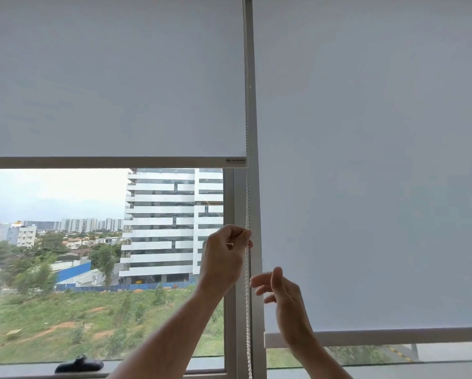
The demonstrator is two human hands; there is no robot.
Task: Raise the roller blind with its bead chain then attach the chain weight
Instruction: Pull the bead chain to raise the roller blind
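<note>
Pale grey fabric roller blind point(114, 77) on the left window is about halfway up. Left hand point(225, 254) pinches the white plastic bead chain point(247, 296) hanging down the frame; right hand point(279, 294) just beside it, fingers loosely spread.

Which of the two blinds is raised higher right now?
The left blind: its bottom bar sits mid-window, while the right blind hangs much lower.

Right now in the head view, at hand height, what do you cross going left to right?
White high-rise building outside → left hand closed on the chain → white bead chain → open right hand → lowered white roller blind on the right.
</note>
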